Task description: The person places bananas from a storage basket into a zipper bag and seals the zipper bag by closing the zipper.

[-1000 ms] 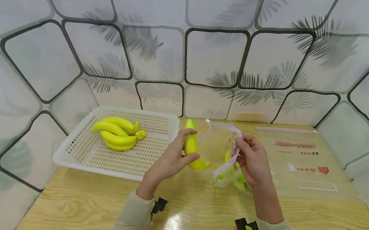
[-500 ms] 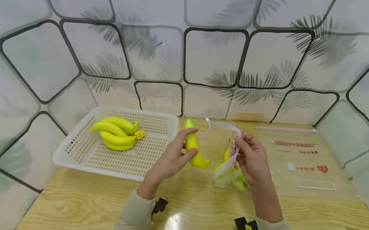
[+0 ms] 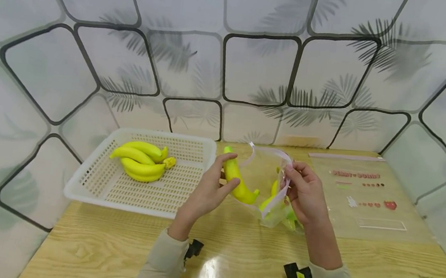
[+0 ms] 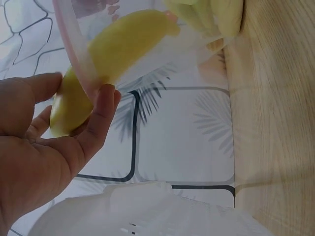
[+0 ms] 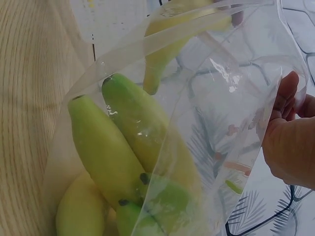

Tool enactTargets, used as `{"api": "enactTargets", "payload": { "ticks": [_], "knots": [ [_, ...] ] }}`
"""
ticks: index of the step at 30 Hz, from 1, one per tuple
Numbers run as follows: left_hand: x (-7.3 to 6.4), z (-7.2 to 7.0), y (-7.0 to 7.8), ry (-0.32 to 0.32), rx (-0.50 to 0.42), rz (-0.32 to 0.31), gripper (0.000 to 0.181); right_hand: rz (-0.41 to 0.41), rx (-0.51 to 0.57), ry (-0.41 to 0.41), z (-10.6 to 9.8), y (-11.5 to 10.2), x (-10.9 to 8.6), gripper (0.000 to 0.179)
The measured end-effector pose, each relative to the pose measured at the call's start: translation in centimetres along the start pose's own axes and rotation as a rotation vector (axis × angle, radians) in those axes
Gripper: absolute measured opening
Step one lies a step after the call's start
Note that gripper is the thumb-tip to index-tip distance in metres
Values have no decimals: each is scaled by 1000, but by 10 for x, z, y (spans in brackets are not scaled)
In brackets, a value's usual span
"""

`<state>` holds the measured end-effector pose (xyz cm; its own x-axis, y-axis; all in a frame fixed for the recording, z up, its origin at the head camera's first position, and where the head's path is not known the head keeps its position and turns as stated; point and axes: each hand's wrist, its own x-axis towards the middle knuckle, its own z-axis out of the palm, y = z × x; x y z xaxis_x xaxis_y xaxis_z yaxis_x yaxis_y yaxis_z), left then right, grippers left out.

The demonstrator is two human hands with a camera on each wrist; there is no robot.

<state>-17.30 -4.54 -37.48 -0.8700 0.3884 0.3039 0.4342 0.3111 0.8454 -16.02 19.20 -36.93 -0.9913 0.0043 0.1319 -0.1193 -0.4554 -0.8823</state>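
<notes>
Okay, so a white basket is sitting on the left of the desk, holding some yellow bananas, and a flat printed bag is lying on the right. Between them an open clear bag is gaping, yellow-green fruit showing through its film. That film is partly covering the loose banana in the left wrist view (can't tell how deep it's sitting). It's looking smooth, curved and yellow, greener at the upper tip, and it's tilting at the bag's mouth. The left hand is gripping it with curled fingers; the right hand is pinching the lilac rim.
</notes>
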Motion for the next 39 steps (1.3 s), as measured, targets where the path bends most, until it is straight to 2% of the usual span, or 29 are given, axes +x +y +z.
{"api": "enactTargets", "payload": {
  "ticks": [7, 17, 27, 39],
  "knots": [
    [1, 0, -3, 11, -21, 9, 44, -4, 9, -9, 0, 0, 1, 7],
    [2, -1, -2, 12, 11, 21, 51, 1, 32, -13, 0, 0, 2, 7],
    [0, 1, -3, 8, 8, 26, 44, 14, 28, -15, -2, 1, 1, 15],
    [-3, 4, -2, 2, 70, 59, 53, 41, -14, -14, -3, -1, -1, 7]
  ]
}}
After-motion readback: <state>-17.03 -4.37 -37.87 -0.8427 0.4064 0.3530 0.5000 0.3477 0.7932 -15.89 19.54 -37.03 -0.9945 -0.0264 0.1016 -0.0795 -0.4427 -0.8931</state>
